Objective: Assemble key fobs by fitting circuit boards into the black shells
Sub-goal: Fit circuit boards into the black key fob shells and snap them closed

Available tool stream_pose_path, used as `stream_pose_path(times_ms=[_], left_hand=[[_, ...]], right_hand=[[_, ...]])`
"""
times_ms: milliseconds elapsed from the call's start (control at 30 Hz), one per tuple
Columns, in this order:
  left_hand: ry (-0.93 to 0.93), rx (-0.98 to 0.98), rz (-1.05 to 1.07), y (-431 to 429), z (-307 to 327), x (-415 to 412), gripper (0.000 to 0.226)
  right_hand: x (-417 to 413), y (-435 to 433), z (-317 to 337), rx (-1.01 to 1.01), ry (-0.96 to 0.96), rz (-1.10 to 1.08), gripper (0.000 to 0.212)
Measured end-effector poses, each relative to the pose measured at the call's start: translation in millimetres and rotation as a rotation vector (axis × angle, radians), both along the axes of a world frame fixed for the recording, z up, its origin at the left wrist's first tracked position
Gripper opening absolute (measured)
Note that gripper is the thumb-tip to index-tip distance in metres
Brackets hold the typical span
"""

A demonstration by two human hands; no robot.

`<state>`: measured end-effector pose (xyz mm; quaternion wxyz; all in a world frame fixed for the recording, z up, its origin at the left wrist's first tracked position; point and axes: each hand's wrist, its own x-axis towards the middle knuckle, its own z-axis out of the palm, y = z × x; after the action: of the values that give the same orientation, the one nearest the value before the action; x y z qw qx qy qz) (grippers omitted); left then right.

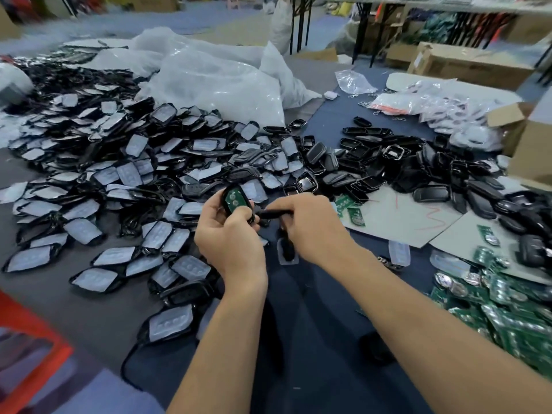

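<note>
My left hand (230, 234) grips a black shell (240, 188) with a green circuit board (233, 199) seated inside it, held upright in the middle of the view. Close beside it on the right, my right hand (310, 225) pinches a flat black shell part (273, 214) edge-on, its tip nearly touching the held shell. A large heap of black shells with white film backs (134, 180) covers the left. Bare black shells (373, 162) pile up at the centre right. Loose green circuit boards (507, 303) lie heaped at the lower right.
Clear plastic bags (215, 76) lie behind the heap. Small bagged parts (418, 100) and cardboard boxes (528, 150) stand at the right. A grey cardboard sheet (403, 216) holds a few boards. An orange frame (30, 339) is at the lower left.
</note>
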<state>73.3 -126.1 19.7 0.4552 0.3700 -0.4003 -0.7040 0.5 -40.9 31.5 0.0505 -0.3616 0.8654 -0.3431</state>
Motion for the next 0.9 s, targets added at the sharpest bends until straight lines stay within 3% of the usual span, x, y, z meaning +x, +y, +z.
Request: stream_pose_path(times_ms=[133,300,500,667,767,900], left_hand=[[-0.057,-0.108,-0.103,8,-2,-1,0.033],[-0.15,-0.226,-0.442,37,-11,-11,0.03],[-0.133,-0.167,-0.85,58,-12,-15,0.03],[-0.174,-0.265,-1.076,59,-11,-13,0.034],[-0.166,-0.246,-1.139,58,-6,-11,0.037],[-0.15,-0.167,-1.12,56,-2,-10,0.042]], right_hand=[[8,47,0,-0.381,-0.35,-0.168,0.043],[21,113,-4,-0.603,-0.651,-0.194,0.031],[32,144,-13,-0.711,-0.651,-0.288,0.035],[27,145,-23,-0.57,-0.48,-0.374,0.038],[28,144,-24,-0.482,-0.426,-0.399,0.031],[33,141,-22,-0.497,-0.528,-0.406,0.028]])
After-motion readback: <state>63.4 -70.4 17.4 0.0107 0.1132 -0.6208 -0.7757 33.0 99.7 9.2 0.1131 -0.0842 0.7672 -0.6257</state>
